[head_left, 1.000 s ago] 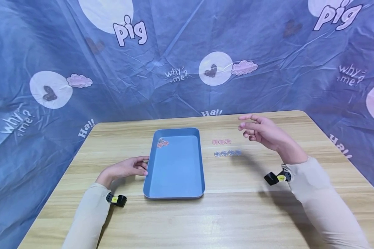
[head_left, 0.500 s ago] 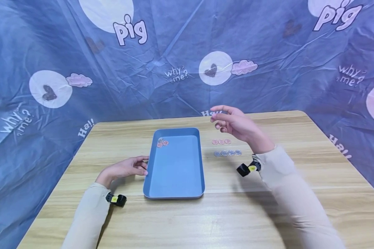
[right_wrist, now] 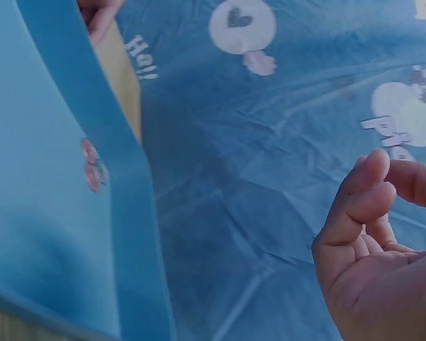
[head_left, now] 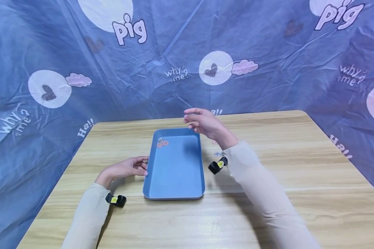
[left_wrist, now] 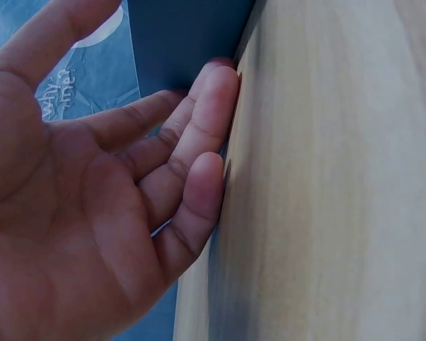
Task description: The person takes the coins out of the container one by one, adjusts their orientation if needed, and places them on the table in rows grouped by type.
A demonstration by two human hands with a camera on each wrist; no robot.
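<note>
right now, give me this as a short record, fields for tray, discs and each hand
tray: blue, on wooden table
in tray: two reddish discs, one silvery disc, far left corner
left hand: touching tray's left side
right hand: above tray's far right corner, grip unclear
right of tray: one reddish disc, one silvery disc visible

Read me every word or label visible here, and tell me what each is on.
"pig": blue backdrop cloth, twice in the head view.
"why me?": same cloth, three times.
"Ha!!": same cloth, left and right; a third partly covered by the right hand.
Too small to read: yellow stickers on the black wrist cameras, marks on the coin-like discs.
</note>
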